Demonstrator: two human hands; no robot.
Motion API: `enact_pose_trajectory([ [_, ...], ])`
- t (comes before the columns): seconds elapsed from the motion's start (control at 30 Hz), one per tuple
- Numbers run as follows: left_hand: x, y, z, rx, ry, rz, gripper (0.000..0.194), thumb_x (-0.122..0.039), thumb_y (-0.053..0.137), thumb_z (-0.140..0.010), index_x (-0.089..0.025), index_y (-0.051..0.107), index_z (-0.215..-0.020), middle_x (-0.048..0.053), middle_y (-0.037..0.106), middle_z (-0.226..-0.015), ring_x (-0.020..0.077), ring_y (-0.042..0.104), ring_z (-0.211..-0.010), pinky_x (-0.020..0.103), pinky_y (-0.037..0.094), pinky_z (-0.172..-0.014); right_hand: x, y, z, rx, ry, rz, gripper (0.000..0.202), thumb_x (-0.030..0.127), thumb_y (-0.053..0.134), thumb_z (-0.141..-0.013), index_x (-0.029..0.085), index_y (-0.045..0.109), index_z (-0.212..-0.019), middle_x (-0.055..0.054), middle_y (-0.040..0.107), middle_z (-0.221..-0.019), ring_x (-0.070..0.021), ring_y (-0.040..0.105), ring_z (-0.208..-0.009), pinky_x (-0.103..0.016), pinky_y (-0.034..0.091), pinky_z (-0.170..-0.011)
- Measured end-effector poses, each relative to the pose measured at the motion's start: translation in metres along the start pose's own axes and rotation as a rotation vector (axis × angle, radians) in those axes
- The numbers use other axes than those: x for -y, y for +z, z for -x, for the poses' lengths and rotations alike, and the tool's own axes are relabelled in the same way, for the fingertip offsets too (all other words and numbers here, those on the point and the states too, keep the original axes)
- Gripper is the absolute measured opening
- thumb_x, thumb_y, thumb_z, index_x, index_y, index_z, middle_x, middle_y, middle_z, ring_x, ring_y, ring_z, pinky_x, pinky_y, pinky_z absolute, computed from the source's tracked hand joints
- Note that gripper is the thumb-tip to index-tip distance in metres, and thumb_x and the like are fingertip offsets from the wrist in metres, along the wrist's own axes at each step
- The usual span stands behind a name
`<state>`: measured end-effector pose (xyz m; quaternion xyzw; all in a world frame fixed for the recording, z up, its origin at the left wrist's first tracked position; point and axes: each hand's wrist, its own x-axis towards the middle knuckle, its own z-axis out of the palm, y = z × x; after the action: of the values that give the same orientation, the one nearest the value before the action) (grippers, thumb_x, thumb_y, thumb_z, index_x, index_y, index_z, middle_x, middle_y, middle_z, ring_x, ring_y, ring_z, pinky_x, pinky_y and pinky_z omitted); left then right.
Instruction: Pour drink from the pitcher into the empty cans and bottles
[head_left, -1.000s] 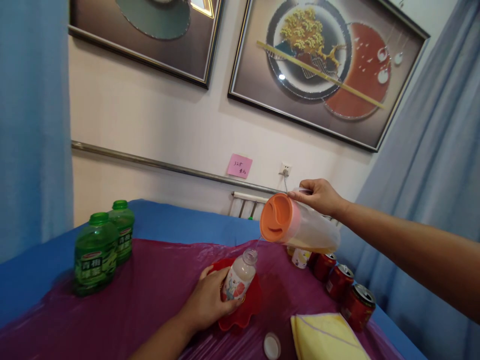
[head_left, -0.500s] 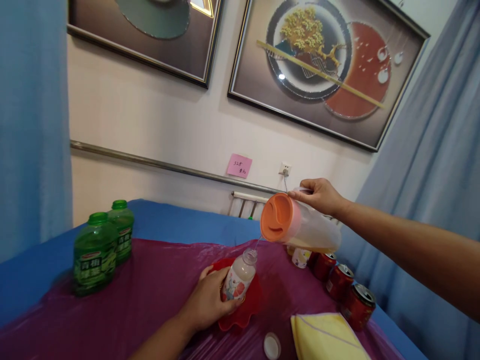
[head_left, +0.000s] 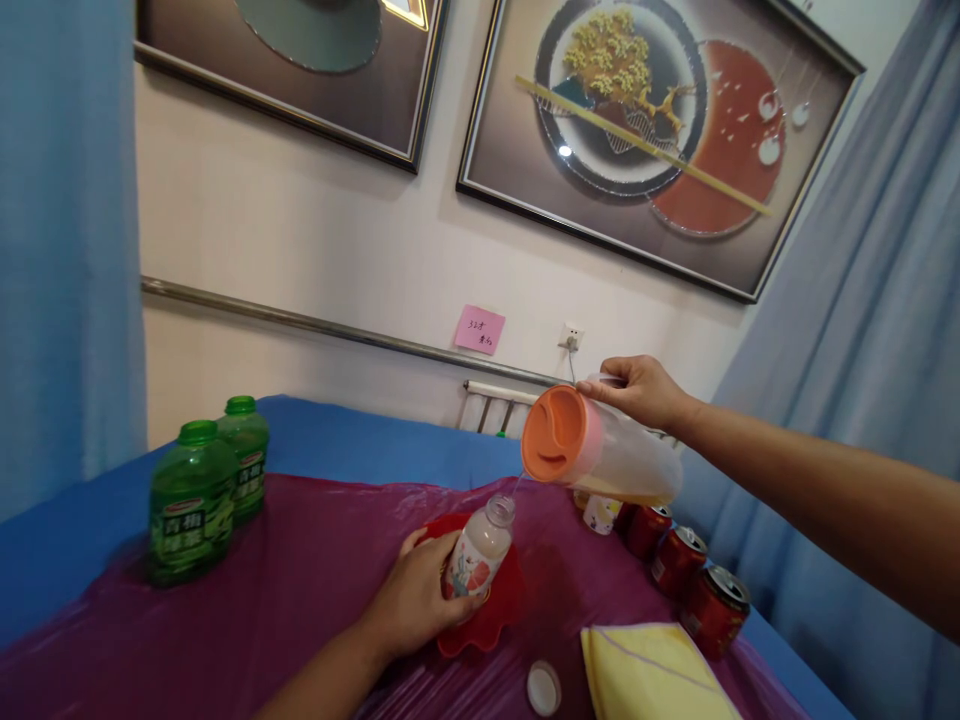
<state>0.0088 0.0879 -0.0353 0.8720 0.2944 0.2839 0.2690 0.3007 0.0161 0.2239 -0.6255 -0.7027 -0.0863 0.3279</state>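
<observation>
My right hand (head_left: pixel 643 388) grips the handle of a translucent pitcher (head_left: pixel 634 465), which is tipped to the left. Its orange lid (head_left: pixel 555 433) faces a small bottle (head_left: pixel 480 550), and a thin stream of liquid runs from the lid's edge to the bottle's open mouth. Wrapped round that bottle is my left hand (head_left: pixel 420 595), keeping it slightly tilted. The bottle has a printed fruit label and cloudy liquid inside. Beneath it lies a red wavy-edged dish (head_left: pixel 491 625), partly covered by hand and bottle. A white cap (head_left: pixel 544 689) rests close by.
Two green bottles (head_left: pixel 191 515) stand at the left on purple plastic sheeting (head_left: pixel 315 560) over a blue surface (head_left: pixel 337 435). Several red cans (head_left: pixel 716 605) line the right side, with a patterned cup (head_left: pixel 601 514) behind them. A folded yellow cloth (head_left: pixel 652 670) lies at the front right.
Both hands, the pitcher and the bottle hold nearly the same positions, and liquid still streams. The view has shifted very slightly.
</observation>
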Motion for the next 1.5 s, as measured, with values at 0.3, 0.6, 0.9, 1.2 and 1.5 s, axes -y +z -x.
enact_pose_trajectory([
  [0.3,-0.0012,0.0007,0.0012,0.006,-0.011,0.02,0.052,-0.037,0.079,-0.072,-0.033,0.067,-0.122,0.0,0.075,-0.122,0.0314,0.066,-0.115,0.055,0.021,-0.12,-0.0005,0.0002,-0.0009,0.006,-0.005,0.002,0.069,0.086,0.06,-0.071,0.023,0.036,-0.055,0.005,0.029,-0.056,-0.0104,0.027,-0.055,-0.027,0.021,-0.05],
  [0.6,-0.0035,-0.0012,0.0016,0.012,-0.017,0.019,0.05,-0.038,0.078,-0.072,-0.033,0.066,-0.121,0.001,0.076,-0.121,0.0327,0.066,-0.116,0.056,0.021,-0.12,0.0002,-0.0006,-0.0019,0.004,-0.005,0.006,0.07,0.087,0.06,-0.071,0.023,0.035,-0.055,0.005,0.028,-0.057,-0.0106,0.027,-0.056,-0.027,0.022,-0.049],
  [0.9,-0.0037,-0.0009,0.0007,0.006,-0.015,0.002,0.053,-0.038,0.076,-0.072,-0.031,0.067,-0.123,0.001,0.076,-0.122,0.0318,0.067,-0.116,0.052,0.023,-0.121,0.0022,-0.0005,-0.0007,-0.004,-0.002,0.009,0.071,0.089,0.058,-0.07,0.023,0.037,-0.054,0.005,0.029,-0.056,-0.0105,0.027,-0.055,-0.027,0.021,-0.049],
  [1.2,-0.0031,-0.0014,0.0021,0.017,-0.012,0.024,0.052,-0.038,0.077,-0.072,-0.031,0.066,-0.123,0.002,0.075,-0.123,0.0333,0.066,-0.116,0.057,0.02,-0.121,0.0024,-0.0014,-0.0004,0.003,-0.002,0.006,0.071,0.089,0.059,-0.069,0.023,0.038,-0.054,0.005,0.03,-0.056,-0.0108,0.028,-0.055,-0.027,0.022,-0.049],
  [1.5,-0.005,-0.0019,0.002,0.012,-0.015,0.019,0.049,-0.037,0.076,-0.073,-0.031,0.067,-0.121,0.001,0.076,-0.12,0.0317,0.067,-0.114,0.052,0.022,-0.122,0.0022,-0.0009,-0.0002,-0.001,-0.003,-0.002,0.069,0.085,0.061,-0.071,0.023,0.037,-0.054,0.005,0.029,-0.057,-0.0104,0.028,-0.056,-0.027,0.021,-0.05],
])
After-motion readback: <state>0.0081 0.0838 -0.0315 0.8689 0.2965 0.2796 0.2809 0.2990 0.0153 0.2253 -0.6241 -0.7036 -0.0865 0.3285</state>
